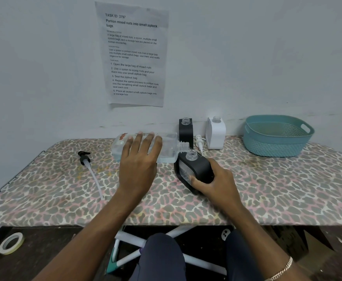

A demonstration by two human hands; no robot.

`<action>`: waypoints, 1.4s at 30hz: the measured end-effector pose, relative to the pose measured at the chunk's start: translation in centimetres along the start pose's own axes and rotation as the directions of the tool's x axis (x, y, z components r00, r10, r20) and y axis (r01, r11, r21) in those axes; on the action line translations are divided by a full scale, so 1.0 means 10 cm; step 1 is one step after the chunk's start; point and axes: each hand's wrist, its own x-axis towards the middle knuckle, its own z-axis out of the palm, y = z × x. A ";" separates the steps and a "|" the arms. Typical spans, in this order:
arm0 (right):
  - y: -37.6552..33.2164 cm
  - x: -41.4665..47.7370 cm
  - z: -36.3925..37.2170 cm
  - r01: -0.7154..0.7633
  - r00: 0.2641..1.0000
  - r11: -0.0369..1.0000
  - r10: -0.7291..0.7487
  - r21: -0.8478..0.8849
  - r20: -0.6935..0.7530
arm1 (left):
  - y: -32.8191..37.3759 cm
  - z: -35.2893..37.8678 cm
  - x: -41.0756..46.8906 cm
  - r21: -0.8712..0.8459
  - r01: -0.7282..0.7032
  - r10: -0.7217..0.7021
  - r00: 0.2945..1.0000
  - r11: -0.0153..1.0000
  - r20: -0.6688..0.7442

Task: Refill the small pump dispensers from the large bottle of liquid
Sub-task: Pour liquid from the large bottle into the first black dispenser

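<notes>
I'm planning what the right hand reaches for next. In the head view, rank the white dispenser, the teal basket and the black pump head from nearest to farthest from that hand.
1. White dispenser, just behind the right hand, at the back.
2. Teal basket, back right.
3. Black pump head, far left.

The bottle (170, 147) at centre is clear, glossy plastic. The black dispenser (198, 168) just right of it has a matt plastic shell and a clear neck. The white dispenser (215, 132) behind looks smooth and matt. The teal basket (277, 138), upper right, is perforated plastic. Printed cloth covers the worktop (267, 189). The wall sheet (134, 55) is creased paper.
</notes>
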 end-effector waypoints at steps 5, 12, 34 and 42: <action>0.00 -0.01 0.00 0.002 1.000 1.000 -0.002 0.004 0.000 | 0.00 0.00 0.01 0.000 -0.002 0.002 1.000 1.000 0.005; 0.01 0.00 0.00 0.008 1.000 1.000 -0.008 -0.006 -0.005 | 0.00 0.00 0.01 0.001 0.002 -0.002 1.000 1.000 0.008; 0.03 0.00 0.00 0.006 1.000 1.000 -0.006 -0.008 -0.010 | 0.00 0.00 0.01 -0.002 -0.006 0.006 1.000 1.000 -0.013; 0.03 0.01 0.00 0.009 1.000 1.000 -0.009 -0.001 -0.012 | 0.00 0.01 0.01 0.004 -0.008 0.008 1.000 1.000 -0.017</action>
